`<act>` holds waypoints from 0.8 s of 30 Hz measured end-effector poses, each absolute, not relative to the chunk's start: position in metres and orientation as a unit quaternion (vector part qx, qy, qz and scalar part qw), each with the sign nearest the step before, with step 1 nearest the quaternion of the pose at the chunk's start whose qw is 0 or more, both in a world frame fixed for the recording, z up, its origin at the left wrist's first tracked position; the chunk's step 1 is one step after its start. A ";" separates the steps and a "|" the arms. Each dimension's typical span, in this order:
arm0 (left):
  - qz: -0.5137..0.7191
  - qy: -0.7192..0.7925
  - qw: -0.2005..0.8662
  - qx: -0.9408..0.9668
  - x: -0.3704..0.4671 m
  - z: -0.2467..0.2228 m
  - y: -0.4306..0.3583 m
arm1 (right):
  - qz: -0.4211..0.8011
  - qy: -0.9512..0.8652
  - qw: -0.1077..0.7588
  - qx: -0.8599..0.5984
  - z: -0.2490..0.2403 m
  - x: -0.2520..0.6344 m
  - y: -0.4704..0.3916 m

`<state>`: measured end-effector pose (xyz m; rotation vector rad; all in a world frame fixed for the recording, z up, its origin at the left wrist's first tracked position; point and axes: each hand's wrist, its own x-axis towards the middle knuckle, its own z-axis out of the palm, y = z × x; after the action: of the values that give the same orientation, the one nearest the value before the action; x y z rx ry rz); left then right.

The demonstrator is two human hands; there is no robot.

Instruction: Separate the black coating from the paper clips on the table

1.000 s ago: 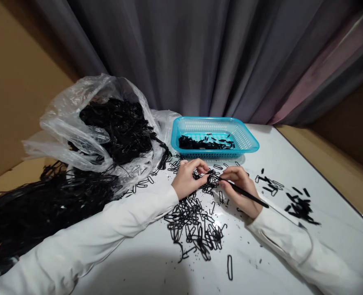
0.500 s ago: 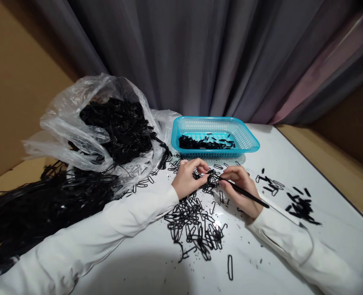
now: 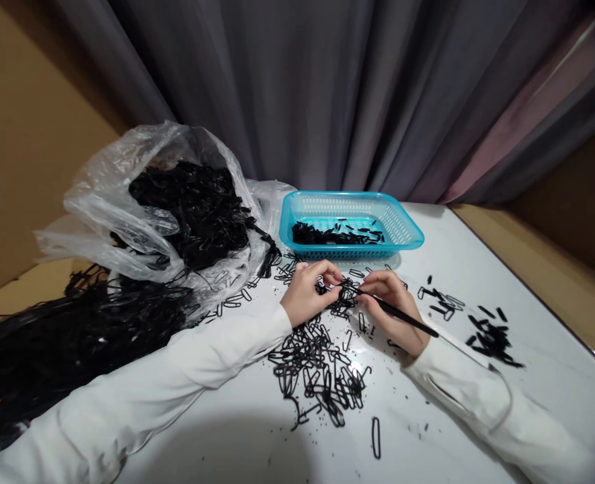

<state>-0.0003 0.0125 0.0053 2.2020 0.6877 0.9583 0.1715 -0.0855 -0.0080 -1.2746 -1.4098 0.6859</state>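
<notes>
My left hand (image 3: 312, 290) pinches a small black piece between thumb and forefinger, just in front of the basket. Close on its right, my right hand (image 3: 392, 310) grips a slim black pen-like tool (image 3: 403, 316), whose tip points left and meets the piece at my left fingertips. Exactly how tip and piece join is too small to tell. Below both hands spreads a pile of thin black loops (image 3: 335, 386) on the white table (image 3: 418, 437). A blue basket (image 3: 413, 236) behind the hands holds many short black pieces.
At the left, a clear plastic bag (image 3: 95, 195) bulges with black strips, and a long black bundle (image 3: 75, 336) lies beside my left sleeve. Short black pieces (image 3: 493, 339) and several loops lie right of my right hand. A grey curtain (image 3: 287, 87) hangs behind.
The view has shifted very slightly. Both hands keep nearly the same pose, and the tool's tip is a little closer to my left fingertips.
</notes>
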 end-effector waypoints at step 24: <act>0.371 0.266 0.301 0.837 0.000 0.007 0.015 | 0.210 -0.620 0.557 -0.511 -0.005 0.172 -0.088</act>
<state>-0.0004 0.0146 0.0073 2.2211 0.7063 0.9845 0.1719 -0.0883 -0.0052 -1.2061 -1.4629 0.4965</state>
